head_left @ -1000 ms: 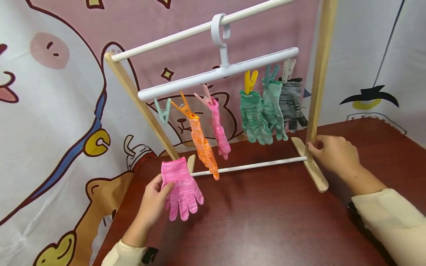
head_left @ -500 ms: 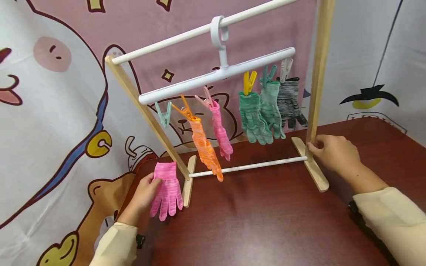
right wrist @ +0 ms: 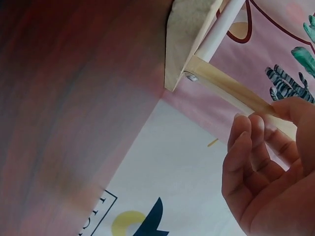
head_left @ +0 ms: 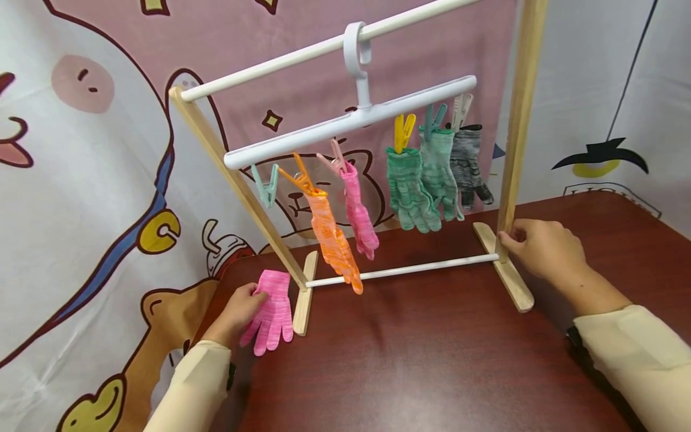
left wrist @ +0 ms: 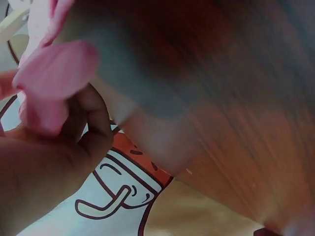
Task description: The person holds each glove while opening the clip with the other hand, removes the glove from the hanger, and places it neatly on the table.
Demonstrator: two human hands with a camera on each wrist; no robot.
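Worktop: dark reddish-brown wood-grain worktop [head_left: 432, 372] under both your hands, glossy, with soft reflections.
Left hand: your left hand [head_left: 240, 307] pinches the cuff end of the pink glove [head_left: 272, 311], thumb and fingers curled on the knit; the left wrist view shows the same pinch, blurred.
Pink glove: it lies on the worktop just right of your left hand, fingers pointing toward you, beside the left foot of the wooden rack [head_left: 302, 294].
Right hand: your right hand [head_left: 540, 247] grips the rack's right upright [head_left: 515, 120] near its base, fingers and thumb wrapped round the post.
Rack: between your hands, a white lower rod [head_left: 402, 270] joins the feet; above hangs a white clip hanger [head_left: 351, 120].
Hanging: an orange glove [head_left: 335, 243], a second pink glove [head_left: 358, 216], two green gloves [head_left: 415, 189] and a grey striped glove [head_left: 468, 162], clipped.
Room: beyond your hands, a cartoon-printed cloth backdrop [head_left: 81, 150] in pink and white.
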